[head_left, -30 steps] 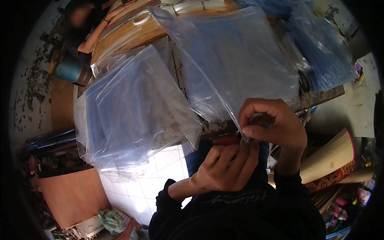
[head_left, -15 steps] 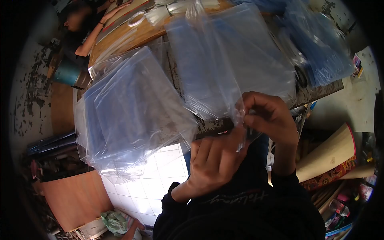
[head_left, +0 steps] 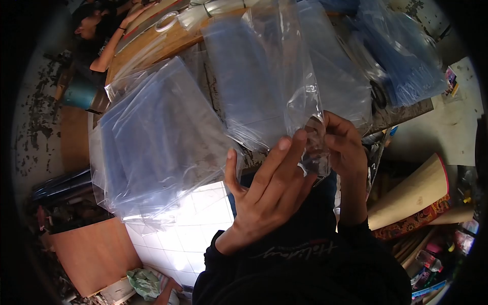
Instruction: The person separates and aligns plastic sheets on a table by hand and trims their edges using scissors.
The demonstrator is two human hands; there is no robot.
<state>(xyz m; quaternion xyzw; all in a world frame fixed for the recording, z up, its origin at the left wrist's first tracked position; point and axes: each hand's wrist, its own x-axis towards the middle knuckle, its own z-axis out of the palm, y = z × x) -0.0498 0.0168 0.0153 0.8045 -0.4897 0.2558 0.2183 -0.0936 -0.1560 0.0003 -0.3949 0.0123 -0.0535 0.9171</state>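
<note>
A clear plastic bag (head_left: pixel 300 76) hangs lengthwise in front of me, its near end bunched between my hands. At that end my right hand (head_left: pixel 348 147) is closed, thumb and fingers pinching the plastic. My left hand (head_left: pixel 269 190) lies against the bag from the left, its visible fingers stretched out and spread; its thumb is hidden. Beneath the bag are more clear plastic sheets or bags (head_left: pixel 239 76) on the dark worn table (head_left: pixel 406 113). To the left lies another stack of clear plastic bags (head_left: pixel 162 122), overhanging the table's near edge.
Bluish plastic (head_left: pixel 406 61) is heaped at the right, beside black scissors handles (head_left: pixel 377 94). A tape roll (head_left: pixel 166 22) rests on the wooden board (head_left: pixel 147 51), near another person's arm (head_left: pixel 109 51). Rolled matting (head_left: pixel 412 195) stands low right; a brown panel (head_left: pixel 96 254) low left.
My left hand's fingers have gone from curled to stretched and spread. The bag between my hands has opened out wider, and my right hand keeps its pinch. The view has shifted slightly.
</note>
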